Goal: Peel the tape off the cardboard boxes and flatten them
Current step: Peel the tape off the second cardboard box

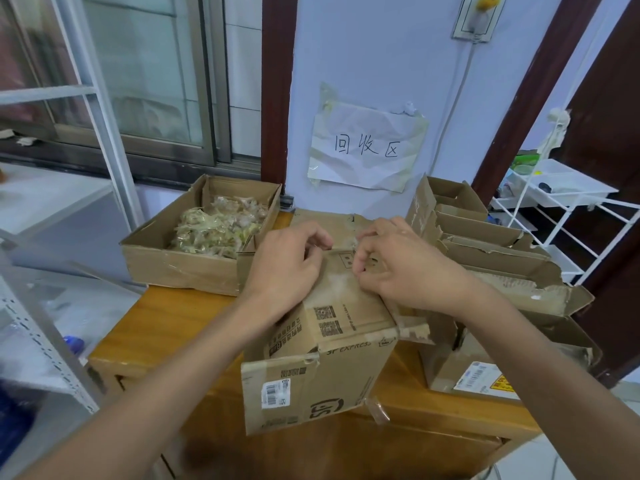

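Left hand [289,263]: fingers curled down onto the top of the cardboard box [322,372], fingertips bent under near the upper seam, apparently pinching a clear strip of tape [337,282] there, though the grip itself is blurred. Right hand [398,261]: thumb and forefinger drawn together in a pinch just right of the left fingertips, at the same seam; cannot tell whether tape is caught between them. Other right fingers loosely curled, knuckles raised.

Box directly beneath both hands, upright on the wooden table [145,327], printed "SF EXPRESS" side facing the camera, long axis running away from the viewer toward the wall. Near flap hanging down in front below the wrists, bearing a barcode label; torn flap jutting out to the right under the right wrist.

Left of the left fingers, just beside the box: an open shallow carton [166,258] holding a heap of crumpled used tape [218,226]. Right of the right fingers: a pile of torn, flattened boxes [502,258]. Beyond the fingertips, on the wall: a taped paper sign [367,147] with handwritten characters.
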A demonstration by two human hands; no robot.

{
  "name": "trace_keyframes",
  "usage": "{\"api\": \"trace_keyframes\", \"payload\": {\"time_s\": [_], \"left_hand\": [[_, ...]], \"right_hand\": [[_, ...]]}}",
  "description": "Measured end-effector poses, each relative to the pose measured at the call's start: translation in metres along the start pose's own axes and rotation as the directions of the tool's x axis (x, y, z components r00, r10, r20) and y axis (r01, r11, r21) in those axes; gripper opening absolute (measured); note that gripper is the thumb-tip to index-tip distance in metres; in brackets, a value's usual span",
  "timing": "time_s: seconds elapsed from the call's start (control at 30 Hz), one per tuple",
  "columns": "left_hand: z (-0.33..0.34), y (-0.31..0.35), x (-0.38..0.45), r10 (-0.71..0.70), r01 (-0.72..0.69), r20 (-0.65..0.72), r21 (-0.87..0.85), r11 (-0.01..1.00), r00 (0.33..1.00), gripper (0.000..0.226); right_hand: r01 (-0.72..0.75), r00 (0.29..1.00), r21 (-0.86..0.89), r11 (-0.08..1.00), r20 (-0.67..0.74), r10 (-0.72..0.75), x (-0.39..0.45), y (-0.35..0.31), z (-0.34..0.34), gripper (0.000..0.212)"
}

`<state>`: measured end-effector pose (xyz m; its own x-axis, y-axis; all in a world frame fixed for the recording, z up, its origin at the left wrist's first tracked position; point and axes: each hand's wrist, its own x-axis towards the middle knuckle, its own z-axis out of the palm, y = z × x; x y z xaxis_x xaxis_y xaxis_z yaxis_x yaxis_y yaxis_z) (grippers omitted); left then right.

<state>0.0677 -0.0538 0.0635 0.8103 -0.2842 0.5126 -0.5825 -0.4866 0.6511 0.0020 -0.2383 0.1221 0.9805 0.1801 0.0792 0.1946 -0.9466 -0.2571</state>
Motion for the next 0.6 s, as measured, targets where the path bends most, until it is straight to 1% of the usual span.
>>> {"api": "trace_keyframes", "payload": {"time_s": [0.1,0.2,0.27,0.4,0.5,0.6], "left_hand": [[0.006,-0.001,-0.004,-0.015,0.013,-0.069,-0.023,1.0,0.997,0.03],[0.007,-0.002,-0.005,-0.012,0.012,-0.065,-0.002,1.0,0.998,0.031],[0.006,-0.004,-0.003,-0.008,0.008,-0.053,0.005,1.0,0.999,0.028],[0.005,-0.006,-0.004,-0.018,0.017,-0.07,-0.018,1.0,0.997,0.021],[0.007,-0.008,-0.006,-0.007,0.006,-0.092,-0.015,1.0,0.996,0.021],[0.007,-0.008,-0.007,-0.003,0.001,-0.095,-0.017,1.0,0.995,0.02]], "right_hand": [[0.005,0.997,0.108,0.994,0.076,-0.013,0.009,0.005,-0.002,0.008],[-0.033,0.988,0.278,0.96,0.156,-0.012,0.012,0.014,-0.004,0.014],[-0.052,0.985,0.394,0.918,0.174,-0.019,0.012,0.02,-0.003,0.02],[-0.026,0.986,0.531,0.847,0.153,-0.066,0.008,0.028,0.005,0.021],[-0.024,0.994,0.548,0.836,0.104,-0.039,0.009,0.029,0.01,0.017],[0.011,0.996,0.467,0.884,0.077,-0.053,0.013,0.026,0.011,0.011]]}}
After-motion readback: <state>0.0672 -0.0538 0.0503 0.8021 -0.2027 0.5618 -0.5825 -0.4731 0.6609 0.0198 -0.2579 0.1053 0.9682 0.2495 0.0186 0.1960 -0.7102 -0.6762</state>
